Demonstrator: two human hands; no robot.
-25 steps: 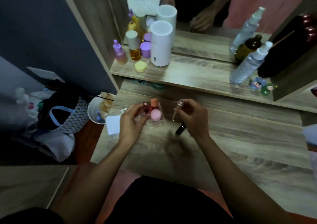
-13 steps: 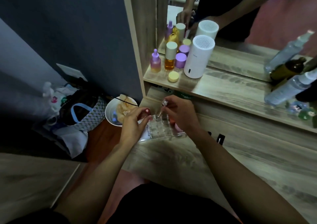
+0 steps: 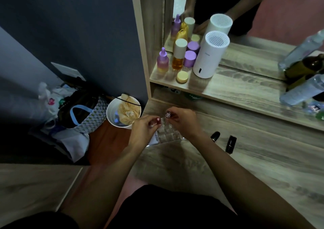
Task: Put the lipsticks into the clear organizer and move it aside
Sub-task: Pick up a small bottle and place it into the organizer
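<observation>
The clear organizer (image 3: pixel 166 136), a gridded transparent box, sits at the left end of the wooden desk (image 3: pixel 263 158). Both hands hover over its far edge. My left hand (image 3: pixel 142 129) pinches a lipstick with a red end (image 3: pixel 158 119), held upright. My right hand (image 3: pixel 184 121) pinches a lipstick with a silvery clear cap (image 3: pixel 167 115), also upright above the organizer. Two black lipsticks (image 3: pixel 215 135) (image 3: pixel 231 144) lie on the desk to the right of my right wrist. The organizer's right part is hidden under my right hand.
A raised shelf (image 3: pixel 228 90) behind holds a white cylinder (image 3: pixel 209 57), purple and amber bottles (image 3: pixel 178 57), a yellow jar (image 3: pixel 182 76) and spray bottles (image 3: pixel 301 90) before a mirror. Left of the desk stand a white bin (image 3: pixel 112 116) and bags (image 3: pixel 84 116) on the floor.
The view has swung left and the organizer now lies at the desk's left end. Both hands have stayed over it, each still holding its lipstick upright.
</observation>
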